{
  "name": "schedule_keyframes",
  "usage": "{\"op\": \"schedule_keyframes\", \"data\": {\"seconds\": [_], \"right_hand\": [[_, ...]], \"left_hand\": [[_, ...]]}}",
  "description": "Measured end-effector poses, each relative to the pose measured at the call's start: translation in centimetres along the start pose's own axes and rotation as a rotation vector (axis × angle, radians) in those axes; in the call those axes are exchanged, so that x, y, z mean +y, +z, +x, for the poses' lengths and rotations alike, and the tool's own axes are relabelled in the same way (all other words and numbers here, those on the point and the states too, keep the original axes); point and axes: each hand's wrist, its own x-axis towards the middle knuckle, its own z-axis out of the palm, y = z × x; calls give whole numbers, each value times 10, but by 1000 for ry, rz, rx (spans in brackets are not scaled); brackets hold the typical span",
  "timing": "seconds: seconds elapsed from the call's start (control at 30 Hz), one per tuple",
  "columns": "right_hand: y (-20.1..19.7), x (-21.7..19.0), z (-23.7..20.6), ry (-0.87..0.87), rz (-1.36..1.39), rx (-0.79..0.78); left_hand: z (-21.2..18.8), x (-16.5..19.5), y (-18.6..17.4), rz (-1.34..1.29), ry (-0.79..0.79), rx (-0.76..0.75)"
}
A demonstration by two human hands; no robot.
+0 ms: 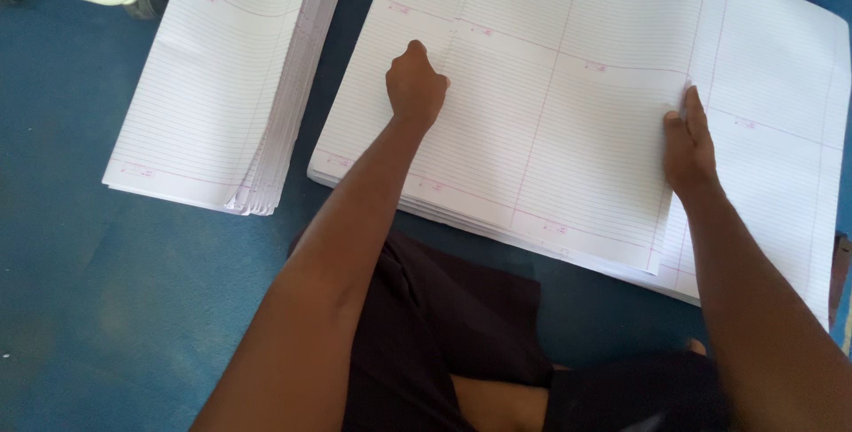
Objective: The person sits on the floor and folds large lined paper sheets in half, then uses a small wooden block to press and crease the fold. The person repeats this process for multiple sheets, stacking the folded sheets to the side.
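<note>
The left hand (414, 86) is balled into a fist, pressing on the top ruled sheet (532, 104), probably pinning it flat. The right hand (688, 144) has flat fingers with the thumb seemingly pinching that sheet's right edge, though that's hard to confirm. Under both grips sits the big stack (763, 175) on the blue floor (106, 290). A second ruled pile (222, 77) lies well left of the fist.

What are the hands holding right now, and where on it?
The right hand grips the top ruled sheet at its right edge. The left hand, fisted, presses on that sheet without gripping it.
</note>
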Motion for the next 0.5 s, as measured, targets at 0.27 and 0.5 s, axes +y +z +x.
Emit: {"op": "schedule_keyframes", "data": {"seconds": [0.27, 0.5], "right_hand": [[6, 3, 1, -10, -115, 6], [11, 8, 7, -60, -332, -1]], "left_hand": [[4, -11, 9, -44, 40, 52], [14, -25, 20, -65, -30, 30]]}}
